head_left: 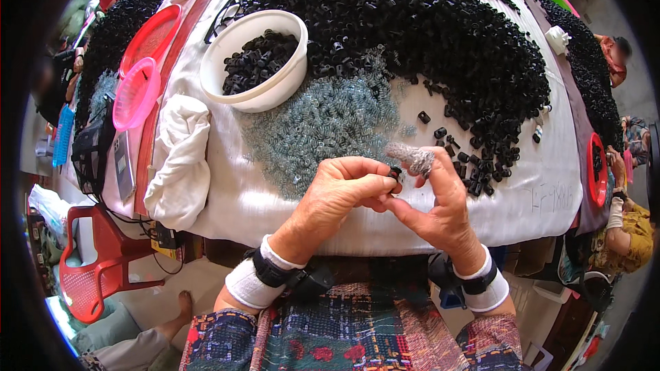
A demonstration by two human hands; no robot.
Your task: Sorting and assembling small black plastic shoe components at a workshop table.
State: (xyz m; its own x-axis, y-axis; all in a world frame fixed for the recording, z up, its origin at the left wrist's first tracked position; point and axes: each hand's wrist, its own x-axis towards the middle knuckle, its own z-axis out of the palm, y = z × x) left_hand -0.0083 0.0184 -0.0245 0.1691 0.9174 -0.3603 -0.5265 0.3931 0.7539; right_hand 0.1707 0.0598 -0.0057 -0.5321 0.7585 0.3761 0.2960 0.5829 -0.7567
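Close in front of me, my left hand (344,189) pinches a small black plastic part (394,173) between thumb and forefinger. My right hand (440,203) meets it from the other side, its thumb tip touching the left fingertips. The right forefinger is raised away from the thumb and wears a greyish cloth wrap (416,159). Part of the right hand's other fingers is hidden. Just beyond both hands spreads a heap of small metal springs (323,127). Loose black parts (481,172) lie to the right of them.
A large pile of black plastic parts (412,27) covers the far table. The white bowl (289,89) of black parts stands far left, beside a crumpled white cloth (180,165). Pink and red baskets (136,93) and a red chair (82,282) are left. Other people sit at both sides.
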